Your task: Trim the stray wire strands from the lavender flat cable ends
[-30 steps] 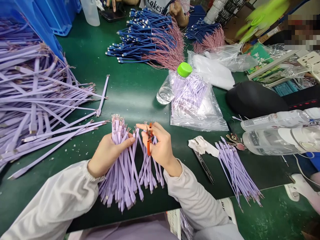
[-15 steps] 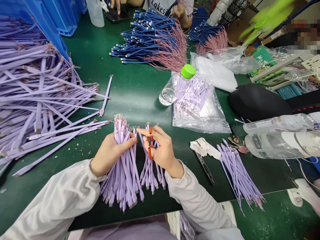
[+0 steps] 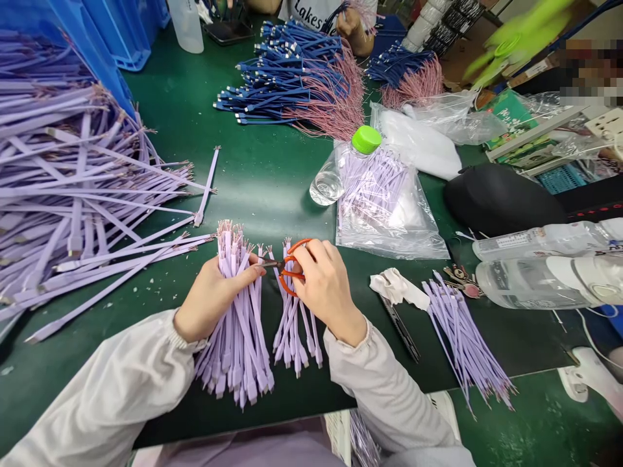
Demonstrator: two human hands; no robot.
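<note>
My left hand [image 3: 207, 295] is closed around a thick bundle of flat lilac cables [image 3: 238, 350], stripped copper ends up and plugs down toward me. The thumb presses across the front of the bundle. In my right hand [image 3: 324, 285] is a pair of scissors [image 3: 287, 266] with orange handles, its dark blades pointing left at the cable beside my left thumb tip. Whether the blades touch that cable I cannot tell. Just below the scissors, a smaller group of lilac cables [image 3: 291, 337] lies on the green table [image 3: 243, 185], partly covered by my right hand.
A big heap of lilac cables [image 3: 87, 194] fills the left side. Blue cables [image 3: 292, 78] lie at the back near another person's hand [image 3: 351, 23]. A water bottle [image 3: 328, 181] and a bagged bundle [image 3: 374, 188] lie ahead. Black tweezers [image 3: 399, 327] and more lilac cables [image 3: 467, 344] are right.
My right hand has turned and shifted slightly right, and the scissors' blades now point left toward the bundle. The bundle in my left hand has moved slightly left.
</note>
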